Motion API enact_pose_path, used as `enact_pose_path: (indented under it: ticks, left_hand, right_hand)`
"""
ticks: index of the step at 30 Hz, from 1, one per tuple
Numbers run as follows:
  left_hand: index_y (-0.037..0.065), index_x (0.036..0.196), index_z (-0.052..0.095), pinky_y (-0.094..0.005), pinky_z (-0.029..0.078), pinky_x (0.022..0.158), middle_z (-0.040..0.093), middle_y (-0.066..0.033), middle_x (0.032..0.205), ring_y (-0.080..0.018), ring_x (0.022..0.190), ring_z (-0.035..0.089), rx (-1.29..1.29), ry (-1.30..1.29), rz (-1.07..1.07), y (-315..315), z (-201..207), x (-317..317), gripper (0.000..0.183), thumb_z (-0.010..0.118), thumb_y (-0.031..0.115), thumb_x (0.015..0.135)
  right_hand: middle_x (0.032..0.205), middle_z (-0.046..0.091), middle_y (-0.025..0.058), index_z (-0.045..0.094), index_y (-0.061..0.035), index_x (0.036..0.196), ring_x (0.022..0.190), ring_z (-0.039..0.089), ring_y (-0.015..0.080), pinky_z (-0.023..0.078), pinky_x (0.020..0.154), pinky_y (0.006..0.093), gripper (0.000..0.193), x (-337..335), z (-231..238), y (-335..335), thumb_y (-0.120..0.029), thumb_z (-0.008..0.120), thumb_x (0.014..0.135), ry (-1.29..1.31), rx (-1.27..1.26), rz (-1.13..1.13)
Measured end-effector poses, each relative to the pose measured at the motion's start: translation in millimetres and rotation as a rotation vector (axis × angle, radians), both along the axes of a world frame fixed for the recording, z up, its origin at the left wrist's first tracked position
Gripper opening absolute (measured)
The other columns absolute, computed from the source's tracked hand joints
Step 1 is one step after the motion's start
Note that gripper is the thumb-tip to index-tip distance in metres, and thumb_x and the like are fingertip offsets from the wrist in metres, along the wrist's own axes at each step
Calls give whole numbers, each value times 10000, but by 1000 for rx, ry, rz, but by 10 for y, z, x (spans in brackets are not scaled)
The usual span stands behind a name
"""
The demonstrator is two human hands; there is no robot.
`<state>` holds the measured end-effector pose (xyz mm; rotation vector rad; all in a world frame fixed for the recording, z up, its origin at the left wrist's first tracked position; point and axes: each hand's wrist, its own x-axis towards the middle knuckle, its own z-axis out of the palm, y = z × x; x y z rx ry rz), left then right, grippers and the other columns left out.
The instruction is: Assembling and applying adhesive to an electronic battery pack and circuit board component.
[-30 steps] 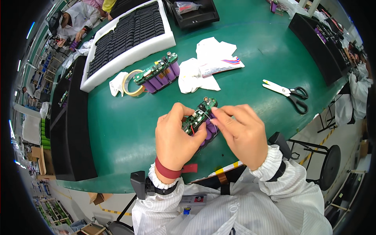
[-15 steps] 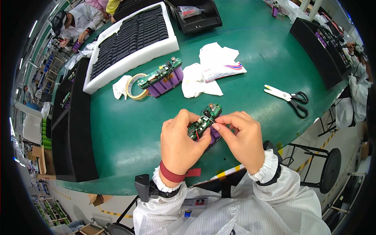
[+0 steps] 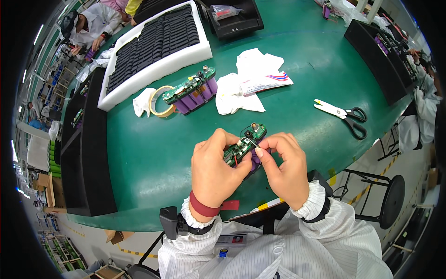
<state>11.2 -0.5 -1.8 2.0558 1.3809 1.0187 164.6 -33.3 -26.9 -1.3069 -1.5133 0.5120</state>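
Near the front of the green table, a battery pack (image 3: pixel 239 148) of purple cells topped by a green circuit board is tilted between my hands. My left hand (image 3: pixel 214 163) grips its near end, fingers and thumb closed on either side. With thumb and forefinger my right hand (image 3: pixel 284 165) pinches a thin white wire (image 3: pixel 253 143) that arches over the board. A red wire stands up beside my left thumb. Farther off rests a second battery pack (image 3: pixel 191 93), next to a roll of yellowish tape (image 3: pixel 155 103).
Scissors (image 3: pixel 341 111) with black handles lie to the right. White cloths (image 3: pixel 253 63) and a white-and-blue tube (image 3: pixel 265 84) are beyond my hands. A white foam tray (image 3: pixel 155 69) of black parts stands far left. Black bins (image 3: pixel 86 153) flank both sides. A person (image 3: pixel 100 23) works far left.
My right hand has shifted slightly, its pinch now a little away from the board, and the white wire shows more. The pack's far end has moved slightly right; my left hand barely moved.
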Motion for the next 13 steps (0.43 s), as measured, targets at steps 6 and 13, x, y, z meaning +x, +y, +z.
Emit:
enact_pose_path:
  ticks: [6,13]
  left_hand:
    - [-19,857,562,-306,528,697,693,-129,829,-212,740,680,21,1,-3,18,-28,-18,283,770,25,670]
    - [58,855,578,-368,453,746,656,-75,775,-275,721,636,-12,-38,17,7,-37,2,275,771,92,662]
  right_hand:
    - [832,641,82,642,4,917,734,561,201,458,673,319,110,-15,31,-4,-60,690,842,144,-164,4]
    - [825,659,48,669,-4,996,708,561,123,460,645,253,148,62,87,25,-132,645,926,644,-554,177]
